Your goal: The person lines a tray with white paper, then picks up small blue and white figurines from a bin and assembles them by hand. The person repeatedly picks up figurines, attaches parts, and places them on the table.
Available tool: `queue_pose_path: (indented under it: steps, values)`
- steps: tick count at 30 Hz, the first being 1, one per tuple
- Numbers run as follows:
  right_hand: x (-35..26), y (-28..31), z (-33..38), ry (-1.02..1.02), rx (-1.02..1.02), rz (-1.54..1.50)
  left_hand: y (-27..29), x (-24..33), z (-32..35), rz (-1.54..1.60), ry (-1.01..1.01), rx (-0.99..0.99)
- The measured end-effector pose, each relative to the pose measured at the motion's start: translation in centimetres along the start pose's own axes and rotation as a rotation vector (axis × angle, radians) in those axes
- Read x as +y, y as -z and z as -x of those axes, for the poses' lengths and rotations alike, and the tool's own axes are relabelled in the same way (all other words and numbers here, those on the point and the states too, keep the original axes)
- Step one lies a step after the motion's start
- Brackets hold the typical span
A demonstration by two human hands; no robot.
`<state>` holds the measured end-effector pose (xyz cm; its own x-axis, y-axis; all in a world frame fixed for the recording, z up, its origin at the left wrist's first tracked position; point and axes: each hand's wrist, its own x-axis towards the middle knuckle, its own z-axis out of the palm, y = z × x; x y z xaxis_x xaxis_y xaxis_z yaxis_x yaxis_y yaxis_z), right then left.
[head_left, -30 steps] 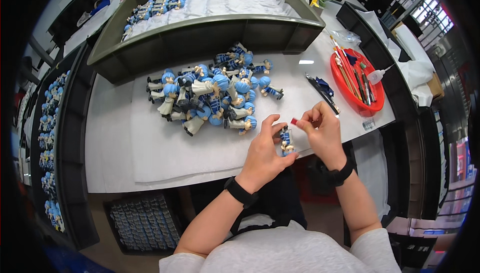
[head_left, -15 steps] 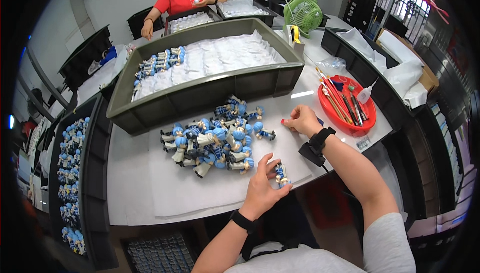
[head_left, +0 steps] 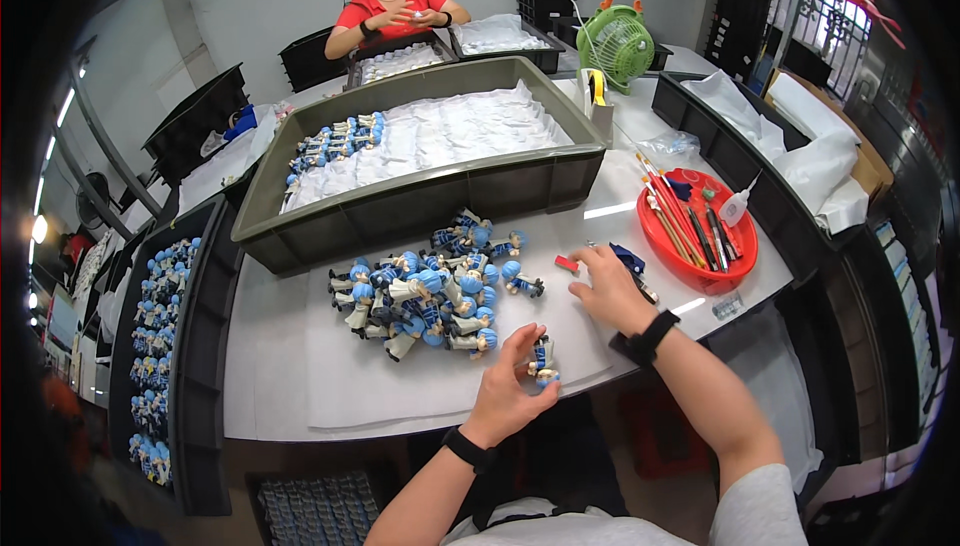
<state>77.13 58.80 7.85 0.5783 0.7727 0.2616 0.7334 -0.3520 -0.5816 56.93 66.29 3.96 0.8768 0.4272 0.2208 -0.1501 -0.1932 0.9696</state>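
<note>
Near the table's front edge, my left hand [head_left: 505, 393] curls its thumb and fingers round a small blue-haired figurine [head_left: 543, 358], its head toward me. My right hand [head_left: 612, 291] is low over the table with its fingers apart. Just left of its fingertips lies a small red block [head_left: 566, 263]. A dark blue object [head_left: 628, 259], perhaps cloth, sits beyond that hand, partly hidden. On the white sheet to the left is a heap of similar figurines [head_left: 420, 291], and one single figurine [head_left: 522, 279] rests at the heap's right side.
A large grey-green bin [head_left: 420, 186] behind the heap holds white wrapping and rows of figurines. At right stands a red bowl [head_left: 712, 281] of brushes and pens. A black crate [head_left: 205, 366] of figurines is at left. A green fan [head_left: 615, 46] and a masked co-worker [head_left: 395, 11] are farther back.
My right hand has opened from a pinch on the red block, which now lies on the table. My left hand still holds the figurine. The co-worker's hands have come together.
</note>
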Motion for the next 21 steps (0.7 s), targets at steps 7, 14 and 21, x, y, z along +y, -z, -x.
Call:
queue_pose_path:
  steps: [7, 14, 21]
  values:
    - [1.9, -1.3, -6.2, -0.134, -0.327, 0.134, 0.3, 0.2, 0.2, -0.075, -0.049, 0.014]
    - [4.0, 0.3, -5.8, -0.259, -0.187, 0.038, 0.0, -0.9, 0.1, 0.173, 0.019, 0.057]
    - [-3.5, 2.0, 3.2, -0.471, -0.434, -0.635, 1.1, -0.6, 0.4, 0.129, 0.002, -0.005]
